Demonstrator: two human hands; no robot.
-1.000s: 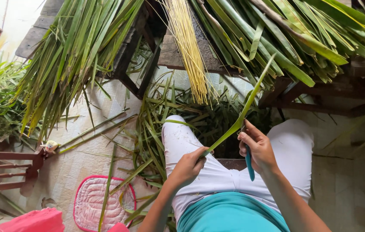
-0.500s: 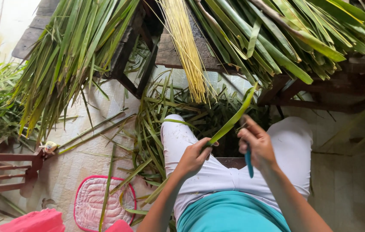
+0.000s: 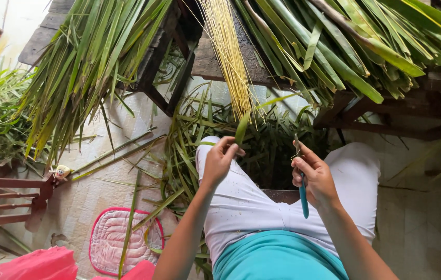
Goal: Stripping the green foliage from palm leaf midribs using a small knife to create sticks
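Fingers of my left hand (image 3: 219, 162) pinch the lower end of a long green leaf strip (image 3: 249, 118), smooth and ribbon-like, which curves up toward one o'clock and thins to a point. My right hand (image 3: 316, 177) is closed around a small knife with a teal handle (image 3: 303, 199); the handle hangs down toward six o'clock and the short blade pokes up above my thumb, though I can hardly make out its edge. Both hands sit over my lap, well apart, above white trousers (image 3: 254, 207) and a teal shirt (image 3: 277, 256).

At twelve o'clock a bundle of thin, straw-yellow leaf ribs (image 3: 228, 49) hangs off a dark wooden bench (image 3: 215, 65), stiff and straight like broom bristles. Heaps of flat green fronds (image 3: 365, 41) drape over the bench at one and eleven o'clock, hiding most of it. Cut leaf scraps (image 3: 189, 140) litter the pale tiled floor between my knees. At seven o'clock lies a quilted pink mat (image 3: 109, 243), crossed by a stray strip; a red cloth (image 3: 39, 264) is cut off by the bottom edge.
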